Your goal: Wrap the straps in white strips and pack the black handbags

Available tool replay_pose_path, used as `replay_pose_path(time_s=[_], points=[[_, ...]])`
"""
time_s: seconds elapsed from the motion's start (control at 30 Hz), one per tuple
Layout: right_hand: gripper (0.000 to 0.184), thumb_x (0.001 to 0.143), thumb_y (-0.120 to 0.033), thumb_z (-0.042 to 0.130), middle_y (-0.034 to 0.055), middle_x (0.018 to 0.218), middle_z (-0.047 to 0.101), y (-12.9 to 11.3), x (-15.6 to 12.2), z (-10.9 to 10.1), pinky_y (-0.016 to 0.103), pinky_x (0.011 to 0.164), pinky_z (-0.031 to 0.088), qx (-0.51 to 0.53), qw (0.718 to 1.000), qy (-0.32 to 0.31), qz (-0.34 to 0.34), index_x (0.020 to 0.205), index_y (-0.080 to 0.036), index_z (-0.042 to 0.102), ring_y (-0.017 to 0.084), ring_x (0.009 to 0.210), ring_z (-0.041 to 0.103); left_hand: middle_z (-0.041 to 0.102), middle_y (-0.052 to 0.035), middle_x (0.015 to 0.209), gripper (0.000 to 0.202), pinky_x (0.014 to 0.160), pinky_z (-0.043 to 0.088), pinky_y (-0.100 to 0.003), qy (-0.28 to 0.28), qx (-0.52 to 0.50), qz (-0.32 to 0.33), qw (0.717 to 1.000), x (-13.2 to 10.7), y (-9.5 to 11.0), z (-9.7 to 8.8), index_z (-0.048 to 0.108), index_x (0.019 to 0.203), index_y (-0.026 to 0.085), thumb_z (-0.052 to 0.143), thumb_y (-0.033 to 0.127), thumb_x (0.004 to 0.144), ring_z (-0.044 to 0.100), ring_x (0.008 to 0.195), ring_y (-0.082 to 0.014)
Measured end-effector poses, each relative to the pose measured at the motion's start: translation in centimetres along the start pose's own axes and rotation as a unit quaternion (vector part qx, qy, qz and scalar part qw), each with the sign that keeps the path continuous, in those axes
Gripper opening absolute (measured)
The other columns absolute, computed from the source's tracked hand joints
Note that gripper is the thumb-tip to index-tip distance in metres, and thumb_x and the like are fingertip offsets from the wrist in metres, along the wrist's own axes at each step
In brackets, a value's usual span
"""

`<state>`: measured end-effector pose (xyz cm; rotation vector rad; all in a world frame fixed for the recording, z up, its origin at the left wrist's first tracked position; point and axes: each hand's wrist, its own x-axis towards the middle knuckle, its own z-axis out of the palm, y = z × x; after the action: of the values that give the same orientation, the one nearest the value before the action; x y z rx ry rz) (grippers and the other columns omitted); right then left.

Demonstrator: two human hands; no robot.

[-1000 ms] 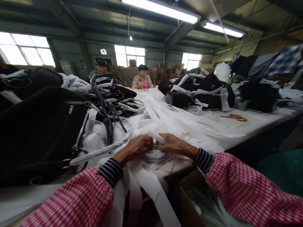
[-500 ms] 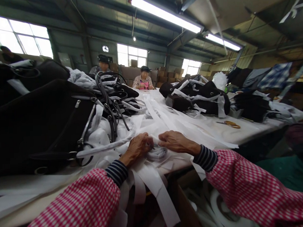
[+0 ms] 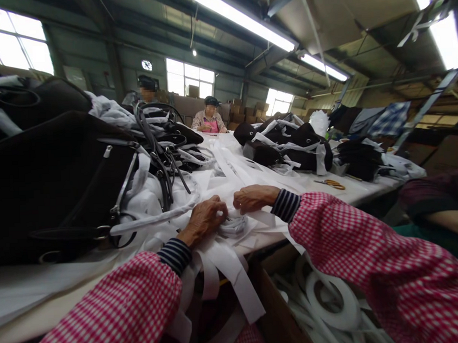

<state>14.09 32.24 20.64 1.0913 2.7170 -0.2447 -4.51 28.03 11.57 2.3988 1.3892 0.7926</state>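
Note:
Both of my hands are over a small coil of white-wrapped strap [image 3: 234, 226] near the table's front edge. My left hand [image 3: 205, 218] is closed in a pinch, thumb and fingertips on a white strip [image 3: 230, 211] just above the coil. Facing it, my right hand [image 3: 255, 197] is curled closed on the same strip, its fingertips mostly hidden. A loose white end [image 3: 265, 219] shows below the right hand. From behind the left hand, a long white-wrapped strap [image 3: 151, 220] runs left to a large black bag [image 3: 60, 187] with a silver zip.
Black bags with dark straps [image 3: 164, 143] are heaped at the left, more black bags [image 3: 288, 142] at the right. Yellow-handled scissors [image 3: 332, 184] lie on the right. White strips [image 3: 238, 286] hang over the front edge above white rolls [image 3: 333, 303]. A co-worker [image 3: 209, 117] sits at the far end.
My right hand has turned and curled more tightly, rising slightly, with a loose strip end now showing beneath it. The left hand stays at the coil. The view has swung a little right.

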Motion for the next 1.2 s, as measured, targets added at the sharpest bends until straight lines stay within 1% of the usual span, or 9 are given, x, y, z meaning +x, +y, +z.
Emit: replay_pose_path(time_s=[0.07, 0.2, 0.27, 0.4, 0.57, 0.8, 0.93, 1.1, 1.2], points=[[0.007, 0.076, -0.016, 0.072, 0.0071, 0.075, 0.072, -0.5, 0.8, -0.1, 0.028, 0.065, 0.041, -0.04, 0.999, -0.028, 0.025, 0.081, -0.013, 0.073, 0.019, 0.069, 0.063, 0.069, -0.0027, 0.102, 0.018, 0.081, 0.048, -0.029, 0.006, -0.001, 0.001, 1.0, -0.1, -0.1, 0.0, 0.077, 0.09, 0.024, 0.063, 0.015, 0.083, 0.067, 0.092, -0.0208], [0.017, 0.084, -0.024, 0.064, 0.0103, 0.076, 0.074, -1.9, 1.2, 0.2, 0.028, 0.06, 0.042, -0.089, 0.99, -0.076, 0.084, 0.088, -0.012, 0.075, 0.02, 0.064, 0.065, 0.071, -0.0036, 0.103, 0.018, 0.081, 0.048, -0.03, 0.021, -0.008, -0.001, 1.0, -0.4, -0.1, -0.1, 0.075, 0.095, 0.023, 0.065, 0.016, 0.082, 0.068, 0.093, -0.022], [0.018, 0.084, -0.023, 0.063, 0.0118, 0.079, 0.075, -2.5, 1.0, 0.3, 0.027, 0.06, 0.042, -0.094, 0.989, -0.067, 0.095, 0.089, -0.012, 0.076, 0.02, 0.066, 0.066, 0.072, -0.0039, 0.101, 0.017, 0.081, 0.048, -0.03, 0.028, -0.013, -0.001, 1.0, -0.5, 0.0, -0.1, 0.073, 0.095, 0.021, 0.065, 0.014, 0.081, 0.068, 0.093, -0.0223], [0.02, 0.082, -0.027, 0.069, 0.0125, 0.095, 0.077, -2.9, 0.7, 0.3, 0.027, 0.063, 0.041, -0.113, 0.989, -0.011, 0.094, 0.097, -0.016, 0.078, 0.023, 0.083, 0.07, 0.073, -0.0045, 0.101, 0.014, 0.08, 0.047, -0.031, 0.032, -0.018, 0.004, 0.999, -0.4, -0.1, 0.1, 0.072, 0.091, 0.02, 0.065, 0.012, 0.081, 0.068, 0.094, -0.0229], [0.017, 0.082, -0.026, 0.067, 0.006, 0.091, 0.076, -1.6, 0.5, 1.6, 0.026, 0.062, 0.035, -0.042, 0.997, 0.027, 0.062, 0.094, -0.021, 0.078, 0.02, 0.083, 0.067, 0.071, -0.0049, 0.1, 0.012, 0.075, 0.043, -0.031, 0.036, -0.017, 0.006, 0.999, -0.1, -0.8, 0.5, 0.072, 0.093, 0.02, 0.065, 0.018, 0.084, 0.067, 0.092, -0.0234], [0.025, 0.085, -0.019, 0.059, 0.0065, 0.092, 0.076, -1.4, 0.5, 4.4, 0.025, 0.068, 0.038, 0.054, 0.987, 0.129, 0.082, 0.101, -0.018, 0.079, 0.018, 0.081, 0.064, 0.07, -0.0023, 0.097, 0.01, 0.07, 0.044, -0.028, 0.032, -0.019, 0.005, 0.999, -0.1, -0.9, 0.6, 0.07, 0.092, 0.021, 0.067, 0.028, 0.086, 0.066, 0.083, -0.0198], [0.018, 0.084, -0.02, 0.066, 0.0059, 0.084, 0.074, -0.6, 1.0, 3.9, 0.024, 0.065, 0.037, 0.099, 0.99, 0.094, 0.031, 0.095, -0.014, 0.079, 0.016, 0.075, 0.061, 0.072, -0.003, 0.106, 0.015, 0.08, 0.047, -0.03, 0.029, 0.007, 0.003, 1.0, -0.2, -0.5, 0.4, 0.069, 0.102, 0.022, 0.066, 0.026, 0.088, 0.068, 0.096, -0.022], [0.02, 0.089, -0.021, 0.06, 0.0046, 0.071, 0.067, 0.4, 0.4, 3.5, 0.026, 0.06, 0.034, 0.085, 0.995, 0.04, -0.018, 0.082, -0.01, 0.075, 0.013, 0.062, 0.052, 0.072, -0.003, 0.106, 0.015, 0.077, 0.046, -0.029, 0.003, 0.039, 0.006, 0.999, 0.3, -0.4, 0.2, 0.073, 0.102, 0.024, 0.069, 0.027, 0.089, 0.069, 0.095, -0.0224], [0.014, 0.085, -0.019, 0.065, 0.0042, 0.077, 0.068, 0.5, -0.1, 3.6, 0.024, 0.062, 0.036, 0.114, 0.991, 0.065, 0.002, 0.09, -0.01, 0.076, 0.013, 0.066, 0.054, 0.071, -0.0033, 0.102, 0.014, 0.076, 0.046, -0.029, -0.005, 0.054, 0.012, 0.998, 0.8, -0.7, 0.2, 0.074, 0.101, 0.023, 0.071, 0.03, 0.089, 0.069, 0.093, -0.0229]])
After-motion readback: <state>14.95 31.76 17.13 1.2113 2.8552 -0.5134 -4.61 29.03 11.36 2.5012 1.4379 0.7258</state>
